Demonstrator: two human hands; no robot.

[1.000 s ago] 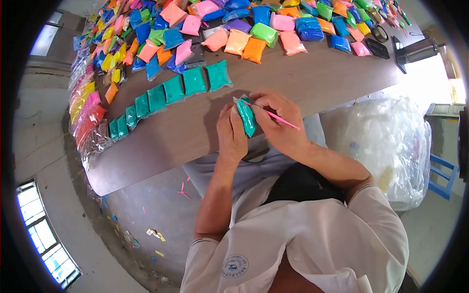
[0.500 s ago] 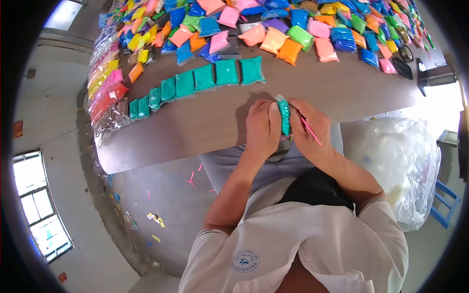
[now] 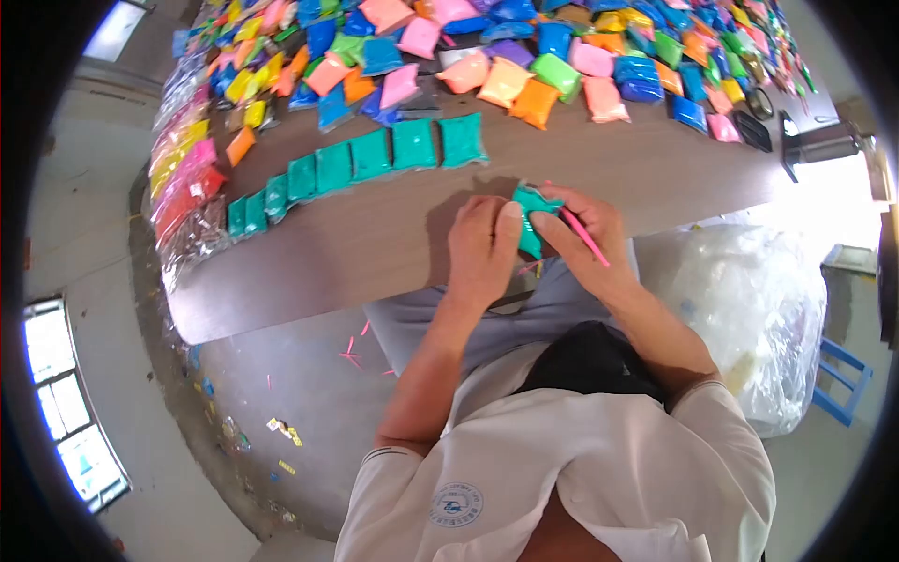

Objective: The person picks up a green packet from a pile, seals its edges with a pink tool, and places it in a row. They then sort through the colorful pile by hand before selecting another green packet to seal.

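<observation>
Head view: nearest, beyond the person's white shirt [image 3: 506, 440], both bare hands meet over the near edge of the brown table [image 3: 309, 272]. Between them is a small pillow-shaped packet of teal material in clear film [image 3: 534, 200]. The left hand [image 3: 479, 248] grips it with thumb and bent fingers; the right hand [image 3: 601, 220] pinches its other side, with a thin pink plastic stick [image 3: 585, 234] held against the fingers. Whether the packet is sealed cannot be told.

To the right, beside the table, stands a large clear plastic bag [image 3: 740, 318]; its contents cannot be made out.

Beyond the hands, eight teal packets [image 3: 370, 155] lie in a curved row running towards the table's left edge. These appear to be set down already, while the held one is outside the row; how many are left cannot be judged.

Along the left edge, clear plastic bags [image 3: 187, 201] contain red, pink, yellow and brown contents. Farther back, a dense heap of multicoloured film packets [image 3: 534, 103] spreads across the far side, with a shallow black tray [image 3: 752, 131] near its right end; what the tray contains cannot be told.
</observation>
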